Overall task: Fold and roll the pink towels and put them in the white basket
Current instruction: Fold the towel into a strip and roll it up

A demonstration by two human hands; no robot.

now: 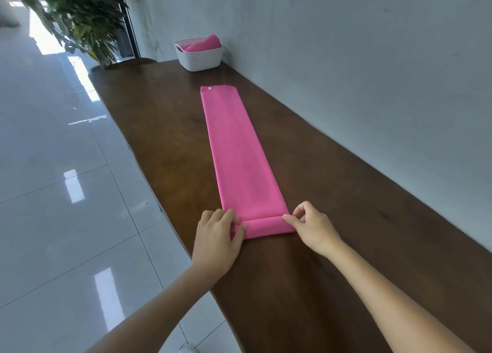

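Head view. Nearest, two bare forearms come in from the near edge. The left hand (217, 239) lies over the left end of the roll (266, 226), fingers curled onto it. The right hand (310, 226) pinches the right end between thumb and fingertips. Both grip cloth; neither is free.

Work piece: one pink towel (237, 150), folded into a long narrow strip and lying flat on the wooden table (346, 219), running near to far. Only its near end is turned over, about one turn by my judgement. The rest lies flat up to the far end, where a white snap (210, 88) shows at the left corner.

Progress: folding of this piece looks done, rolling is barely started, and the transfer is not yet done. The white basket (201, 60) stands at the far end of the table by the wall, well apart from the strip. It already holds rolled pink cloth (206, 44).

Counts:
- hands: 2
- towel on the table: 1
- basket: 1
- rolls inside the basket: at least 1, possibly 2; the outlines merge, so I cannot tell
- potted plant (80, 14): 1, far left beyond the table
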